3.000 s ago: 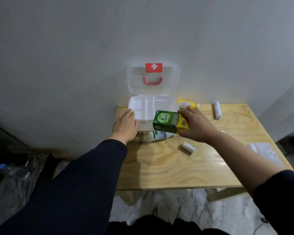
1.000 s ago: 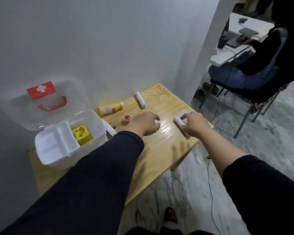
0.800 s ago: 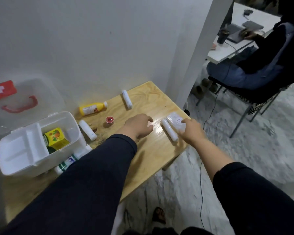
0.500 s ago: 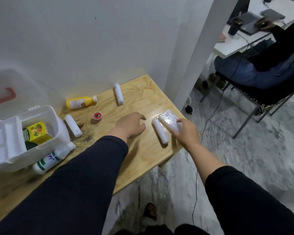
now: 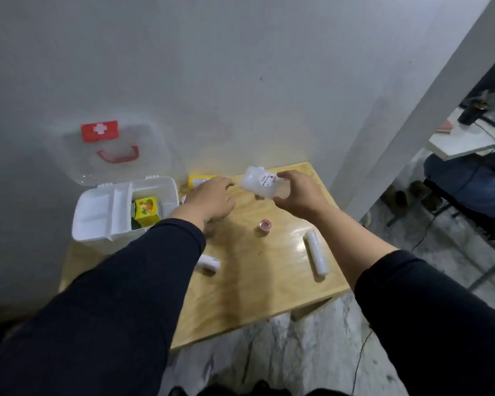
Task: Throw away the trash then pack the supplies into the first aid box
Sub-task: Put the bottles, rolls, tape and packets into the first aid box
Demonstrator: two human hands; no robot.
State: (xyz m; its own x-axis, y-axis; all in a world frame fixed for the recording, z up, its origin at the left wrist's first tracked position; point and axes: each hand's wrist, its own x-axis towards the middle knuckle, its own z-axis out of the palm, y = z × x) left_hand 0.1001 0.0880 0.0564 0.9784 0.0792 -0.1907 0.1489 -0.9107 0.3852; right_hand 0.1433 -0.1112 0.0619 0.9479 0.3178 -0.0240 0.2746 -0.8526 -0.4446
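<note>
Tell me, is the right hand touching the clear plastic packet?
Touching. The head view shows the right hand gripping the clear plastic packet, lifted above the table.

Pale plywood table (image 5: 257,287): visible grain, glossy varnish throwing glare near its right edge, beside a white roll in shiny clear film (image 5: 315,257). White first aid box (image 5: 97,221) of smooth, matt plastic, its raised lid (image 5: 109,150) frosted translucent plastic with a red plastic handle; inside, a printed yellow-green cardboard carton (image 5: 145,210). Right hand (image 5: 297,195) grips a crinkled translucent plastic packet with a paper label (image 5: 259,182); dark matt cloth sleeves.
</note>
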